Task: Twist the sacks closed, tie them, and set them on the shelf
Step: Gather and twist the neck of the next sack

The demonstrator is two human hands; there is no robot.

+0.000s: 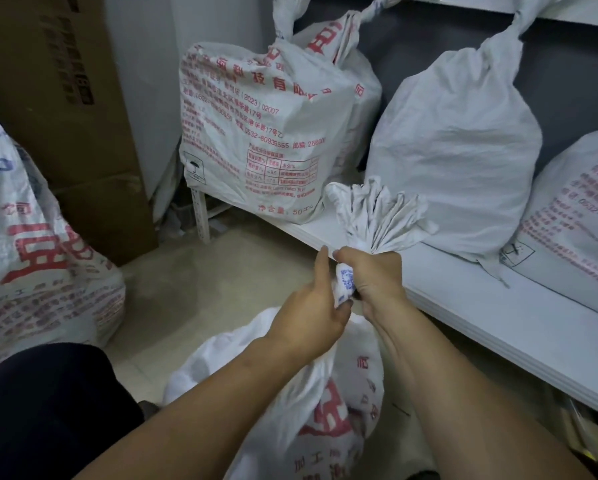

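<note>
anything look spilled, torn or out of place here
Nothing stands out. The printed sack and the plain sack sit knotted on the shelf, and no spill shows on shelf or floor. The left hand and right hand grip the twisted neck of the floor sack, not yet tied.

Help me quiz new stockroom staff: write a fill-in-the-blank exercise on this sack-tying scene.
1. The left hand and right hand both hold the sack by its twisted ____.
2. That sack stands on the ____, not yet on the shelf.
3. The lettering on the leftmost shelf sack is ____.
4. The tall brown box is made of ____.
Missing words: neck; floor; red; cardboard.
</note>
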